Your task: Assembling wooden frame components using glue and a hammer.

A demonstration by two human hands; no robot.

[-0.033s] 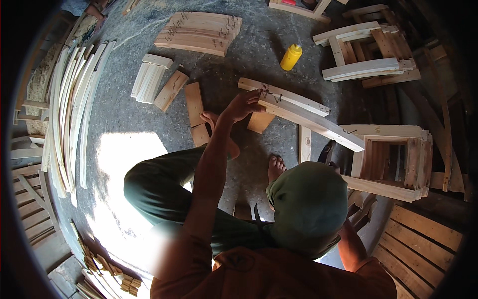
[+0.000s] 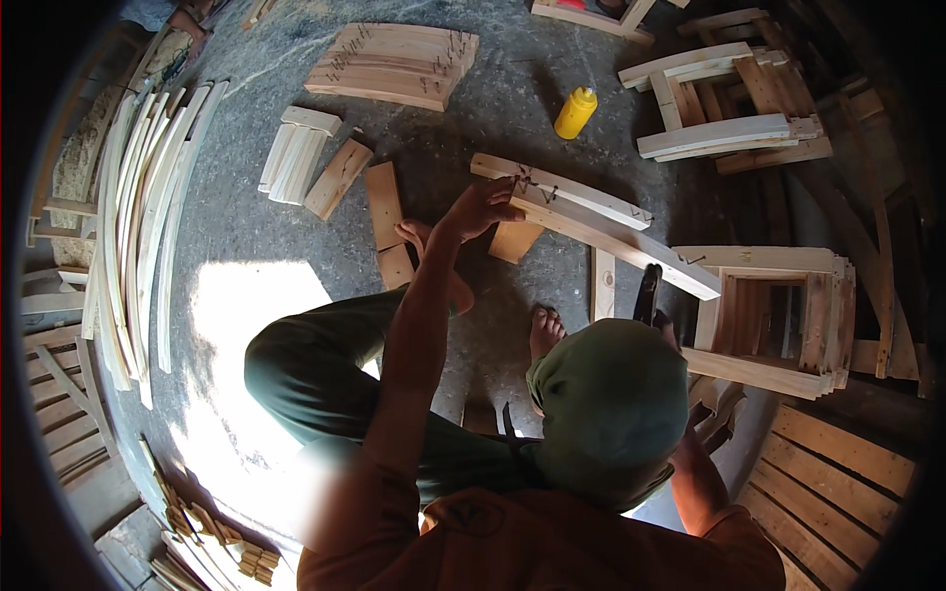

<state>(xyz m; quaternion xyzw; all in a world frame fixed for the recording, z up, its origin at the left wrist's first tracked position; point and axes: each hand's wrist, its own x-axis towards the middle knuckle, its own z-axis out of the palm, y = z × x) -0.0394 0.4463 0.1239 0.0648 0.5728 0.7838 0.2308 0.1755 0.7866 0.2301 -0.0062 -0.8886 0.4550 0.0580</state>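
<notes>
My left hand (image 2: 483, 207) grips the left end of a light wooden rail (image 2: 621, 239), its fingers closed over the edge. One nail (image 2: 697, 260) stands up near the rail's right end. Behind lies a second wooden rail (image 2: 591, 194) with nails sticking out of it. My right hand (image 2: 669, 333) is mostly hidden behind the green cap (image 2: 611, 409). It appears closed on a dark hammer (image 2: 647, 294), whose upper end is at the near side of the first rail. A short wooden block (image 2: 515, 239) sits below the left end.
Stacked wooden frames (image 2: 769, 258) stand at right, more frames (image 2: 729, 98) behind them. A yellow bottle (image 2: 576, 113) stands on the floor. Cut boards (image 2: 394, 64) lie at the back, long strips (image 2: 148, 227) at left. A slatted wooden piece (image 2: 828, 483) is at lower right.
The hammer in my right hand has shifted slightly up toward the rail and turned more upright. My left hand and the rails keep their places.
</notes>
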